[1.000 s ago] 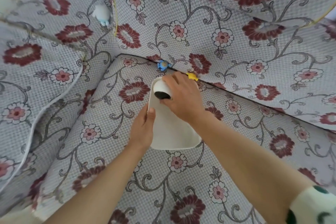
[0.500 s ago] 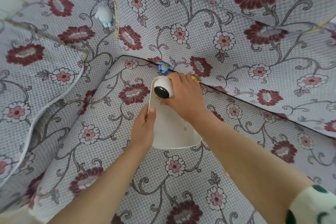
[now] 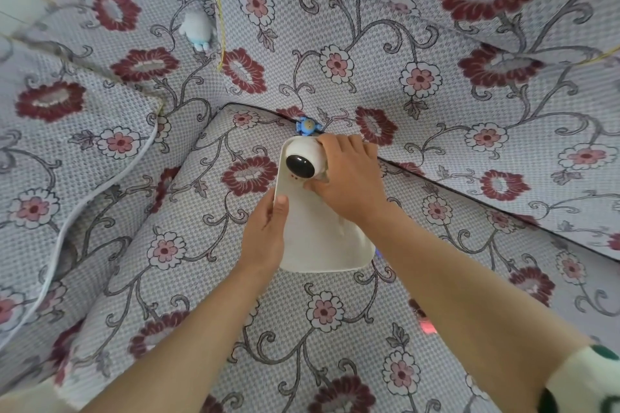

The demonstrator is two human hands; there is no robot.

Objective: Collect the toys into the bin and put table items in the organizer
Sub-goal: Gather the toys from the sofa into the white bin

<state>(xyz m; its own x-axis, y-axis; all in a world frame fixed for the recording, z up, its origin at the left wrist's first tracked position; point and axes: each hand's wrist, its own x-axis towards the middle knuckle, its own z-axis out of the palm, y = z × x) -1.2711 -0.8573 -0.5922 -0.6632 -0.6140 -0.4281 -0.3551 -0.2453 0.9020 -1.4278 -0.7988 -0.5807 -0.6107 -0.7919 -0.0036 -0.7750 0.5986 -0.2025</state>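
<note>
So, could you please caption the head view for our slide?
Right hand holds a white toy at the bin gripped by the left hand.

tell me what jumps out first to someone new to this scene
At centre, the right hand grips a round white toy with a black face over the far end of a white bin, whose left rim the left hand holds. Just behind, a small blue toy sits in the crease of the floral sofa.
</note>
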